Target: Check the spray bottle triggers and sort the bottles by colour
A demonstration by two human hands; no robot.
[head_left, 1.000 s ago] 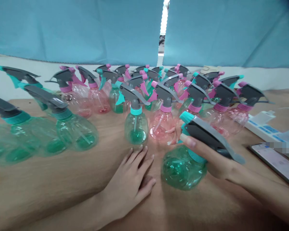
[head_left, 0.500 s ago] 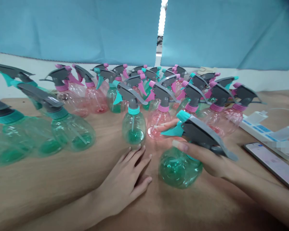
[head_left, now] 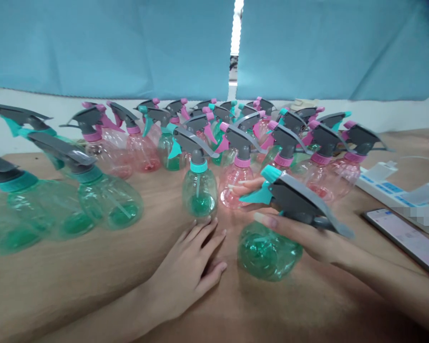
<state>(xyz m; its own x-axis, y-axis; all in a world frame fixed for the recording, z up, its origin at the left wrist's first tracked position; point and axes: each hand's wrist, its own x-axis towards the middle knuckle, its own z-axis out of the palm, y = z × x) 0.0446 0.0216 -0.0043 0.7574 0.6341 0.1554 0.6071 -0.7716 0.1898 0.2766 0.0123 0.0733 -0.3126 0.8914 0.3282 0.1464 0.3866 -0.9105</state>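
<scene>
My right hand is wrapped round the neck of a green spray bottle with a grey and teal trigger head. The bottle stands on the wooden table, tilted a little toward me. My left hand lies flat on the table just left of it, fingers spread, holding nothing. Its fingertips reach the base of another green bottle standing upright behind it.
Several pink and green spray bottles crowd the back of the table. More green bottles stand at the left. A white power strip and a phone lie at the right. Blue curtains hang behind.
The green bottle in my right hand has swung so its teal nozzle points left, and it has settled lower on the table. My left hand has stayed in place.
</scene>
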